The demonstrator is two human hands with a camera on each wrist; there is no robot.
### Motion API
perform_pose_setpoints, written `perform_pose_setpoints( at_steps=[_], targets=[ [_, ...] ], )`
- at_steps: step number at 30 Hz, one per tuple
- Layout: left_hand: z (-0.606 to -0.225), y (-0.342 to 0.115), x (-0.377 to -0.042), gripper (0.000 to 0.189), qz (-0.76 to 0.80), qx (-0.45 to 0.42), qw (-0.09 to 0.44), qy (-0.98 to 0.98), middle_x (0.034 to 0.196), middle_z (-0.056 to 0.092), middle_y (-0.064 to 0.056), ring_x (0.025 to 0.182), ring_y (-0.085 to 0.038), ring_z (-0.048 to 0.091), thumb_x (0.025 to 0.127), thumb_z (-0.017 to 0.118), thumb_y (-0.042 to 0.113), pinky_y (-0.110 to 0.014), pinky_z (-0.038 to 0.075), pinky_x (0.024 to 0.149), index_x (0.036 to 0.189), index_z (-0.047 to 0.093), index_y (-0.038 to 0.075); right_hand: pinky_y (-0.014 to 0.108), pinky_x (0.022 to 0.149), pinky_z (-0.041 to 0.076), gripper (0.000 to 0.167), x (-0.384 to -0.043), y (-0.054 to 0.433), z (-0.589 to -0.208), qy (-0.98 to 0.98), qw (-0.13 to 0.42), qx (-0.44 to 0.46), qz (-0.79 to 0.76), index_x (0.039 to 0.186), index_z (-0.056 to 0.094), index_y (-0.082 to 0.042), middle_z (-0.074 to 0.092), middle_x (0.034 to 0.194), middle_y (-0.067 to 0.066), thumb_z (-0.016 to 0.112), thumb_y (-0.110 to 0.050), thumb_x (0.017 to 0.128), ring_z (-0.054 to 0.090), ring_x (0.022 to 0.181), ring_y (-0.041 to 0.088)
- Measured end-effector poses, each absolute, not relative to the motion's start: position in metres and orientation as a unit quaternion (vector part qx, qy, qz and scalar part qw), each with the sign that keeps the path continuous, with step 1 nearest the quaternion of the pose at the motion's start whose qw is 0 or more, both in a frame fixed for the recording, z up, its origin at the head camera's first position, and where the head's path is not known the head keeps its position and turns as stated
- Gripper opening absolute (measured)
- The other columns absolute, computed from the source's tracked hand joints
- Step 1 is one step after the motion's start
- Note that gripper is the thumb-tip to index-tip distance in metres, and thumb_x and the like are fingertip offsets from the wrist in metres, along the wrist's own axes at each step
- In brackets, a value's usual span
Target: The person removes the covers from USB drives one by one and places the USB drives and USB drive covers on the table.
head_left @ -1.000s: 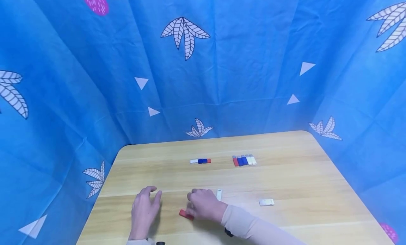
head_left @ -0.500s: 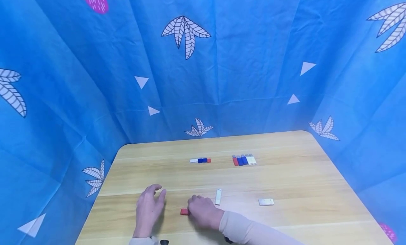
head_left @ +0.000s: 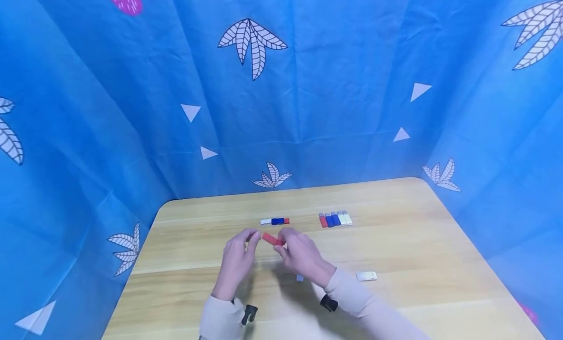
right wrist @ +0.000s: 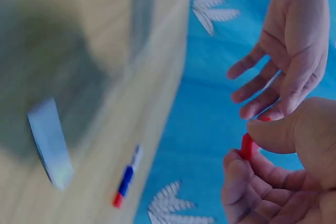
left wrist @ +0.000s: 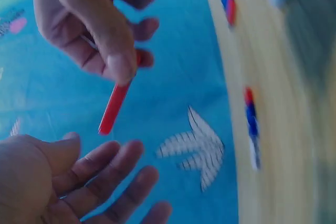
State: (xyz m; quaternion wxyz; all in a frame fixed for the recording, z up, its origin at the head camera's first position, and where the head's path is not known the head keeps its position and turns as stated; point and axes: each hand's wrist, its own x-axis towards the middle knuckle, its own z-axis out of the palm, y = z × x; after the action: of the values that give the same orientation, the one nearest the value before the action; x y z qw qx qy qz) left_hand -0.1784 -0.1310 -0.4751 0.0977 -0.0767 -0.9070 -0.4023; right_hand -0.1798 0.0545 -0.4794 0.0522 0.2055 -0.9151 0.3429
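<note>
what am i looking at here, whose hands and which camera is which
No machine: these are a person's bare left hand and right hand. The wide picture comes from a head camera, the others from one on each wrist. On the wooden table lie five USB sticks in a row, a line of small white, blue and red pieces, and two loose pale sticks. The right hand pinches a red stick, likely USB; the left hand is near its free end.

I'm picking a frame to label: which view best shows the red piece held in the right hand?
The left wrist view: the red piece juts large and clear from the right hand. The head view shows it small; the right wrist view shows only short bits, the rest hidden.
</note>
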Motion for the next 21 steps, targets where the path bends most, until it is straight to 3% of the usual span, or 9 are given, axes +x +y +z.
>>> perform_pose_setpoints(
  at_steps=[6,10,16,21],
  targets=[
    [-0.466,-0.105,-0.189,0.024,-0.442,-0.124,0.099,-0.883,0.093,0.077,-0.005,0.083,-0.015,0.070,0.098,0.067,0.029,-0.024,0.058,0.072,0.111,0.072,0.009,0.017,0.054,0.042,0.015,-0.180,0.070,-0.465,-0.906,0.118,0.191,0.358,0.092,0.062,-0.009,0.064,0.083,0.002,0.077,-0.012,0.089,0.058,0.067,0.012],
    [-0.462,-0.097,-0.192,0.022,-0.480,-0.138,0.100,-0.861,0.094,0.077,-0.004,0.082,-0.016,0.069,0.095,0.072,0.024,-0.022,0.057,0.071,0.112,0.071,0.010,0.017,0.061,0.045,0.017,-0.181,0.079,-0.461,-0.893,0.135,0.204,0.378,0.093,0.062,-0.010,0.065,0.086,0.001,0.078,-0.012,0.088,0.061,0.072,0.015],
    [-0.458,-0.093,-0.190,0.013,-0.517,-0.137,0.066,-0.842,0.099,0.076,0.000,0.088,-0.014,0.067,0.093,0.075,0.027,-0.025,0.057,0.077,0.101,0.072,0.017,0.020,0.058,0.048,0.013,-0.188,0.097,-0.453,-0.843,0.097,0.218,0.483,0.095,0.066,-0.011,0.065,0.086,0.000,0.077,-0.008,0.089,0.057,0.075,0.009],
    [-0.456,-0.091,-0.188,0.011,-0.512,-0.137,0.054,-0.846,0.093,0.076,0.001,0.083,-0.013,0.063,0.089,0.078,0.028,-0.023,0.053,0.073,0.094,0.075,0.018,0.022,0.059,0.051,0.010,-0.190,0.106,-0.450,-0.816,0.058,0.222,0.530,0.098,0.068,-0.011,0.066,0.088,0.003,0.074,-0.010,0.091,0.058,0.080,0.011]
  ],
)
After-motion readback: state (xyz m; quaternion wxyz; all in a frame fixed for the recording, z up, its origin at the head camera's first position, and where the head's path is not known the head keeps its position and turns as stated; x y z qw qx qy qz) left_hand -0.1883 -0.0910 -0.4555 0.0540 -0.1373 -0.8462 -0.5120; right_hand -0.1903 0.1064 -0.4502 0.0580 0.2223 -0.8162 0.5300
